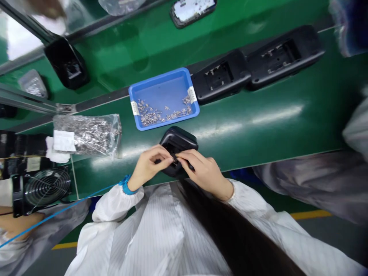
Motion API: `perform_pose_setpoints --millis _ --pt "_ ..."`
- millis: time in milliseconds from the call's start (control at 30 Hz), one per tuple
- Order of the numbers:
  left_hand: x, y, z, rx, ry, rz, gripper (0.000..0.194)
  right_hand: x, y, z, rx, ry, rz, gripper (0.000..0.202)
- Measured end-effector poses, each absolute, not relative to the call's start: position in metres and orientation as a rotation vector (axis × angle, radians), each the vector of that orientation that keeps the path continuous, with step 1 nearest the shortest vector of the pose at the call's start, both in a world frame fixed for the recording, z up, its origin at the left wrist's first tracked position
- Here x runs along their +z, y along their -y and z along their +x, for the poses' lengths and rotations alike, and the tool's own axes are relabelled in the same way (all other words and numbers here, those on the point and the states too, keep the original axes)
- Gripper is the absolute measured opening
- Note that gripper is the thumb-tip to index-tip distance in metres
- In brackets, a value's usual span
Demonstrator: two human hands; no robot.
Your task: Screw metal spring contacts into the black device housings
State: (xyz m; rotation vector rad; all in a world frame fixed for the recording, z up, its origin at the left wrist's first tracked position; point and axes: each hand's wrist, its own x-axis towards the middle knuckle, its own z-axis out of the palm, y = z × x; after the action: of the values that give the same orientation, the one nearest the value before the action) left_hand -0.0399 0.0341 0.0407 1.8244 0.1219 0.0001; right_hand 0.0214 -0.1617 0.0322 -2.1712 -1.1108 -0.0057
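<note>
A black plastic housing (pixel 184 138) lies on the green bench at its front edge, under both hands. My left hand (pixel 150 164), with a blue band at the wrist, pinches over the housing's recess; whatever lies between its fingertips is too small to make out. My right hand (pixel 205 171) is closed at the same recess, thumb and forefinger together near the left fingertips, and what they hold is hidden. Just behind the housing sits a blue tray (pixel 161 92) with many small metal pieces along its near side.
Two black housings (pixel 222 76) (pixel 284 57) lie to the right of the tray. A clear bag of metal parts (pixel 93 134) and a fan (pixel 47 186) are at the left. Other people sit on both sides.
</note>
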Motion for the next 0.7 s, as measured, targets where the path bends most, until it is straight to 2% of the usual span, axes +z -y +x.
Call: perform_pose_setpoints --millis 100,167,500,700 --pt "0.033 -0.034 -0.039 0.364 -0.028 2.179 0.000 0.031 0.166 0.019 -0.012 1.106 -2.194 0.025" --pt "0.024 -0.034 -0.036 0.495 0.030 2.305 0.004 0.030 0.167 0.017 0.013 1.179 -2.203 0.026" --pt "0.012 -0.023 -0.030 0.551 -0.141 2.393 0.004 0.025 0.164 0.015 0.306 1.301 -2.249 0.032" --pt "0.008 -0.011 -0.033 0.580 -0.324 2.373 0.004 0.022 0.165 0.015 0.227 1.329 -2.218 0.030"
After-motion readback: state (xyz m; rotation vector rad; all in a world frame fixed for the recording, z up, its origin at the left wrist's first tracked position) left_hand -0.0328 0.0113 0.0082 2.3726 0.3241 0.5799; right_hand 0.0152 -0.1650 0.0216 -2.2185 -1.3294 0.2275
